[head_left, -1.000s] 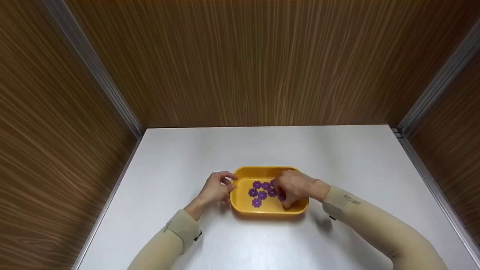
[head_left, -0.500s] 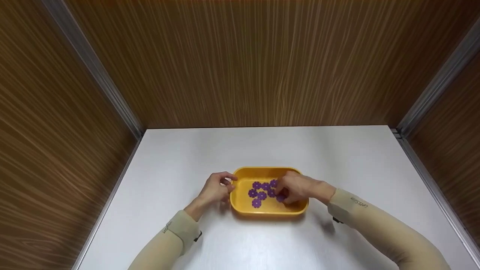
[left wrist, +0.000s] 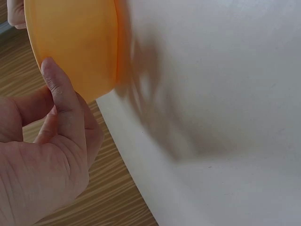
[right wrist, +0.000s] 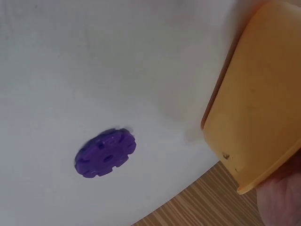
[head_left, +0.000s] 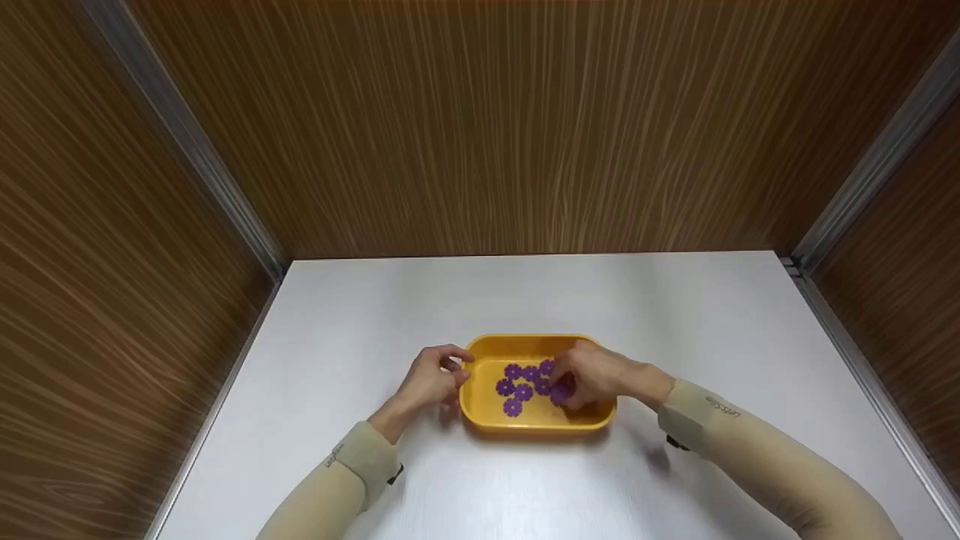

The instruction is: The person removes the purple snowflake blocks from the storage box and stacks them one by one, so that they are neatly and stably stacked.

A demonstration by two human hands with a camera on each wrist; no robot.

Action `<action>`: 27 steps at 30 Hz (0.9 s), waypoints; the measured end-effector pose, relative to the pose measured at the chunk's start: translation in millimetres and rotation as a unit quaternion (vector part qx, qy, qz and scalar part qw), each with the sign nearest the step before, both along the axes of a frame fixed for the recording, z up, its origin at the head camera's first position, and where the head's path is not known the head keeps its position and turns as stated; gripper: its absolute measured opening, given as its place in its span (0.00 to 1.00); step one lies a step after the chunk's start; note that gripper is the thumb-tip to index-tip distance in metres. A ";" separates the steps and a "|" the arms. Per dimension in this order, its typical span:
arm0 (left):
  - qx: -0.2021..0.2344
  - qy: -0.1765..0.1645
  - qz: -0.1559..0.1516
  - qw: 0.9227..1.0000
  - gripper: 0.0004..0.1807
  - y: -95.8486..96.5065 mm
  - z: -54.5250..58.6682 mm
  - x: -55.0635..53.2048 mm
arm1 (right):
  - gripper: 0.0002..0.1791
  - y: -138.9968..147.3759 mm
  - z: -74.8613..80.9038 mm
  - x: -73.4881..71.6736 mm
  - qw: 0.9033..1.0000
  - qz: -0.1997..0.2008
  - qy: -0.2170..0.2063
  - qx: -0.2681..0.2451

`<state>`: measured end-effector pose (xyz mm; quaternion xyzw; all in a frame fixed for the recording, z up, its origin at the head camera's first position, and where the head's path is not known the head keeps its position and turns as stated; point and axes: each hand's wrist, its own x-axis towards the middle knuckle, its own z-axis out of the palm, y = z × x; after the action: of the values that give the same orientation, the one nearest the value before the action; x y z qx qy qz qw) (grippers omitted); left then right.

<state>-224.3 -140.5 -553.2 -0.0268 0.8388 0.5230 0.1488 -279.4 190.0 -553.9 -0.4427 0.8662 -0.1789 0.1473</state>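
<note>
A yellow plastic tub stands on the white table with several purple flower-shaped interlocking discs lying flat inside. My left hand grips the tub's left end, fingers at the rim; in the left wrist view one finger of the left hand lies against the outer wall of the tub. Inside the right part of the tub, my right hand pinches a purple interlocking disc between thumb and fingers, beside the other discs. Only a small part of the right hand shows past the rim in the right wrist view.
One more purple notched disc lies on the table outside the tub, seen in the right wrist view. Brown wood-grain panels with grey metal strips enclose the table at the back and both sides.
My right hand shifts slightly, and the purple disc in its fingers comes further out from under the hand, a little to the left. The left hand stays on the tub's rim.
</note>
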 end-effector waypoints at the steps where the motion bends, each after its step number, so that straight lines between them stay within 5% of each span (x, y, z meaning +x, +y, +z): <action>1: 0.000 -0.003 0.001 1.000 0.15 0.3 0.2 0.0 | 0.19 1.4 1.5 0.9 1.000 -0.003 -0.002 -0.005; 16: 0.012 -0.004 0.006 1.000 0.16 -0.1 1.6 0.9 | 0.19 28.9 26.4 10.0 0.996 -0.014 0.007 -0.091; 27: 0.033 -0.002 0.000 0.999 0.17 0.3 -2.4 0.1 | 0.16 50.3 26.5 14.3 0.990 -0.014 0.041 -0.132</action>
<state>-224.2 -140.2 -555.6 -0.0223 0.8207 0.5505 0.1512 -265.0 240.2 -527.4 -0.4528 0.8467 -0.2750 0.0494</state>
